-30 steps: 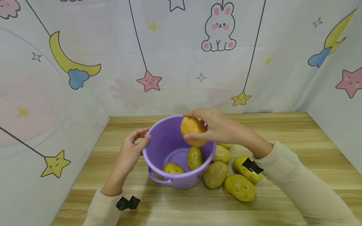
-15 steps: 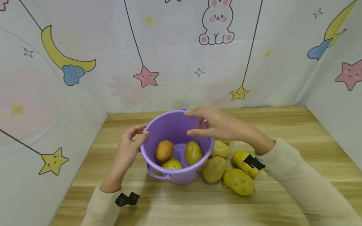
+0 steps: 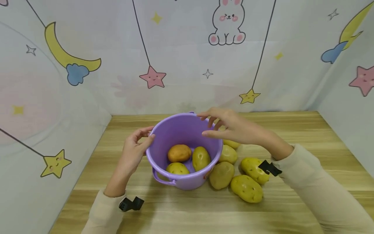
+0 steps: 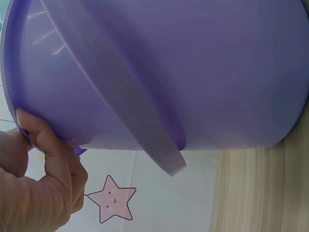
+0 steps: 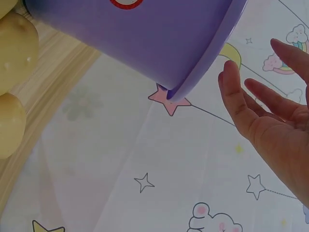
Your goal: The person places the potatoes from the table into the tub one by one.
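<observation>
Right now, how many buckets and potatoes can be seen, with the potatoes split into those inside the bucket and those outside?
Bucket: 1
Potatoes inside: 3
Potatoes outside: 5
Total in view: 9

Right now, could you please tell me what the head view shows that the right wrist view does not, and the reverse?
Only the head view shows the left hand gripping the rim of the purple bucket, and three potatoes lying inside it. Only the right wrist view shows a rainbow-and-cloud print on the backdrop. Both show the bucket's outer side, the right hand holding nothing, other potatoes beside the bucket, the wooden table and star prints on the backdrop.
</observation>
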The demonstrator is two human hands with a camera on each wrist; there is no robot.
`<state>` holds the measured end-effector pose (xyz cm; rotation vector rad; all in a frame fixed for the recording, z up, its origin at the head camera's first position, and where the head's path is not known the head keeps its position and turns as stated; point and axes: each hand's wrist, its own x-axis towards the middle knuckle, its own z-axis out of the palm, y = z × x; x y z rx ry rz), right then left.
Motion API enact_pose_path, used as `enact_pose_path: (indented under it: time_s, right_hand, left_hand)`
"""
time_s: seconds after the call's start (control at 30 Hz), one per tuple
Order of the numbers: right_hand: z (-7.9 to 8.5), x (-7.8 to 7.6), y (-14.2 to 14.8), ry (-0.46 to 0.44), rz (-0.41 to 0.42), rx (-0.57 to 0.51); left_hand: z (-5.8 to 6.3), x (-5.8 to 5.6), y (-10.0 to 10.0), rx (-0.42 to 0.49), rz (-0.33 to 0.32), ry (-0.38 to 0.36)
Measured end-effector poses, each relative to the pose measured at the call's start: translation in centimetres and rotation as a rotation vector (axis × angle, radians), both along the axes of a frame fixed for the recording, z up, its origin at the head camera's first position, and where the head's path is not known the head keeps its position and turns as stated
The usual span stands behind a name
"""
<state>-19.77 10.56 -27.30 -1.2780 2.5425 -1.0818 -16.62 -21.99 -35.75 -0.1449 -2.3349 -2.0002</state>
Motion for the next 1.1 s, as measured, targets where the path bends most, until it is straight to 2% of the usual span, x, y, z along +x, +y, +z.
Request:
enact_pose_path:
  time_s: [0.33, 0.6, 0.93, 1.1]
  right_hand:
    - [0.0, -0.2, 1.2, 0.014, -0.010, -0.036]
    - [0.3, -0.1, 2.4, 0.050, -0.082, -0.008]
    - [-0.2, -0.3, 4.2, 0.077, -0.124, 0.012]
    - [-0.6, -0.4, 5.4, 0.134, -0.138, 0.004]
  left_hand:
    - [-0.1, -0.1, -0.1, 0.010, -0.004, -0.001]
    - [-0.1, -0.2, -0.2, 0.012, 0.001, 0.008]
    - [-0.1, -0.2, -0.2, 0.013, 0.000, 0.009]
    - [-0.1, -0.2, -0.2, 0.016, -0.004, 0.005]
